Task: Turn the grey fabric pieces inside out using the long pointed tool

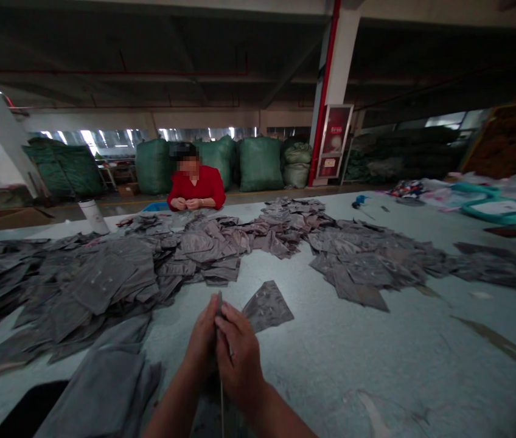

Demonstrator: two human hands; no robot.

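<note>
My left hand and my right hand are together above the table. Pressed between them is a grey fabric piece, seen nearly edge-on, its top edge sticking up past my fingertips. Most of that piece is hidden by my palms, and a thin pale line runs down below it. Just beyond my right hand a single grey cut panel with small light marks lies flat. To the left spreads a big heap of similar grey panels.
Another heap of panels lies to the right. Across the table sits a person in a red top. A white bottle stands back left, and teal hoops lie far right. Green sacks line the back.
</note>
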